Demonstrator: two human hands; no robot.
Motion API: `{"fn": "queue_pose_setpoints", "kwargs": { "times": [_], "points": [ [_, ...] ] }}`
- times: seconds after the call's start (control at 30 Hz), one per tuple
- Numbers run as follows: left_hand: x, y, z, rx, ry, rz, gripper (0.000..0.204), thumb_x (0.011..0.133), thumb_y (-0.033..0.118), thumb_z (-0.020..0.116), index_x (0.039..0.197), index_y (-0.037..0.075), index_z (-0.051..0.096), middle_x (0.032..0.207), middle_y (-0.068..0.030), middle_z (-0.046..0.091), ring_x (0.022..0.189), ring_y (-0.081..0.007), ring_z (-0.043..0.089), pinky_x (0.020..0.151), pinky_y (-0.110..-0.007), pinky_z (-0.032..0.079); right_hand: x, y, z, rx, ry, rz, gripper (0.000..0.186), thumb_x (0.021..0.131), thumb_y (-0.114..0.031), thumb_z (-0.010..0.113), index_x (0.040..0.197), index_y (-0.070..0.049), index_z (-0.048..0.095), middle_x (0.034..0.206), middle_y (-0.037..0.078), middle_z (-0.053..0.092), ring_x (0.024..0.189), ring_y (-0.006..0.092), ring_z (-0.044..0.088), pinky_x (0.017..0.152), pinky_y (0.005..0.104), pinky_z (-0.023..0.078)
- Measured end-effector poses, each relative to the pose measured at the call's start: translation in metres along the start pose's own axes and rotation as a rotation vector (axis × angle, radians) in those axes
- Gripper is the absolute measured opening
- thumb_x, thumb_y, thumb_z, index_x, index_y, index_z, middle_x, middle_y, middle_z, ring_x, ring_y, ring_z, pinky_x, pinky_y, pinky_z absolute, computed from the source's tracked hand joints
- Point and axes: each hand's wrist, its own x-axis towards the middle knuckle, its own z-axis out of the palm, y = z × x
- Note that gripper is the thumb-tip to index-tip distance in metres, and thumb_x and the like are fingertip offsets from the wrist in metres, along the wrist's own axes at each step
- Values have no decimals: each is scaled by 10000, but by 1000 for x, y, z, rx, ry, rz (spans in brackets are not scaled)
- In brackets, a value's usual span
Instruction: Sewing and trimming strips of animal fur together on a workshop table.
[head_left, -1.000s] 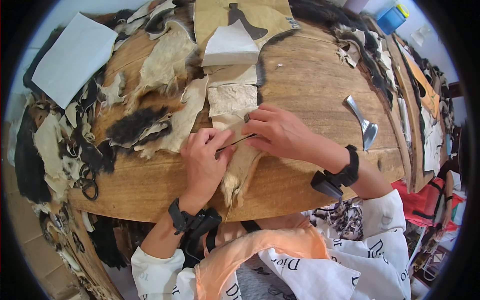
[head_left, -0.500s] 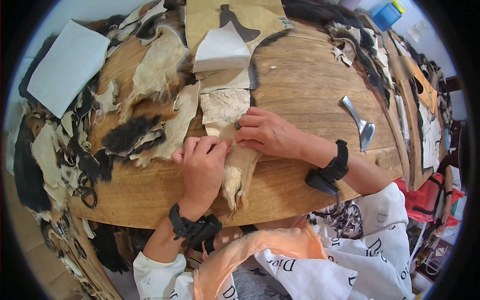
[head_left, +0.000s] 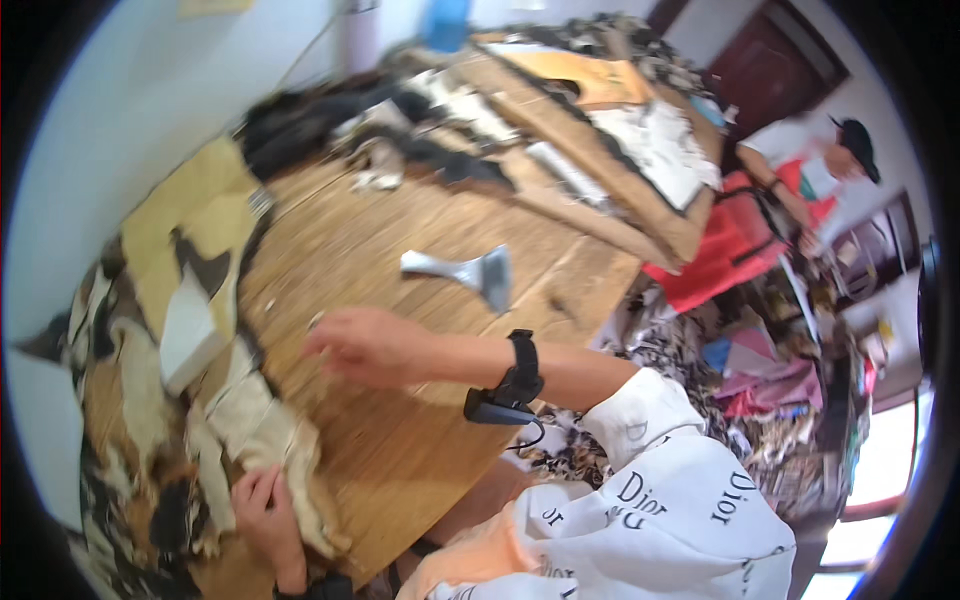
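A pale strip of fur hide (head_left: 300, 465) lies along the near left of the wooden table, its skin side up. My left hand (head_left: 265, 510) rests at its left edge, fingers curled together against the hide. Over the bare wood hovers my right hand (head_left: 365, 345), off the hide. Its fingers are bent and smeared by motion, with a small dark spot near the tips; I cannot tell if it holds anything. Beyond that hand lies a metal blade tool (head_left: 465, 270) with a narrow handle and a flared end, untouched.
A yellowish paper sheet (head_left: 160, 230) and a folded white pad (head_left: 188, 340) lie at the left. Dark fur scraps (head_left: 310, 130) line the far edge. A wooden board (head_left: 570, 215) borders the right. Further right, another person (head_left: 800, 170) is beside a red cloth (head_left: 715, 240).
The view has swung to the right. My right hand has left the hide and moved over the bare wood, closer to the metal blade tool. My left hand stays at the hide.
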Motion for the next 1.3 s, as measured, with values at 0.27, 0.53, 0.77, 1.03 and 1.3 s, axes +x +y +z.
{"fn": "queue_pose_setpoints", "kwargs": {
  "times": [0.27, 0.53, 0.77, 1.03, 1.3],
  "points": [
    [-3, -15, 4, -86, -44, -73, 162, 779, 13, 614, 931, -16, 662, 892, -93, 583, 833, -213, 569, 742, -289, 448, -153, 68, -243, -915, 626, 874, 157, 763, -139, 566, 865, -62, 656, 876, 146, 641, 845, 310, 605, 755, 386, 478],
    [-3, -3, 0, -83, -58, -164, 171, 726, 13, 645, 889, 44, 690, 873, -93, 589, 835, -253, 555, 742, -331, 455, -201, 113, -281, -1178, 240, 969, 151, 743, -173, 560, 758, -51, 649, 720, 169, 617, 698, 330, 605, 627, 403, 467],
    [1, 9, -4, -132, 7, -100, 148, 697, 36, 668, 838, 64, 703, 803, -70, 610, 791, -250, 555, 718, -337, 443, -150, 86, -275, -1367, 77, 907, 196, 777, -148, 496, 721, -68, 667, 747, 185, 639, 722, 344, 631, 620, 441, 495],
    [-2, 4, -5, -159, -4, -96, 158, 698, 29, 665, 846, 66, 706, 817, -73, 611, 802, -249, 554, 723, -335, 445, -86, 57, -253, -1458, 19, 1194, 228, 811, -137, 492, 798, -69, 710, 853, 174, 670, 805, 292, 669, 681, 407, 531],
    [-4, -12, 2, -148, -57, -74, 181, 749, -8, 632, 923, 5, 679, 881, -82, 584, 822, -204, 571, 737, -281, 449, -166, 49, -305, -1399, 218, 1477, 208, 808, -121, 487, 815, -53, 683, 922, 173, 657, 882, 348, 627, 751, 417, 512]
  ]
}}
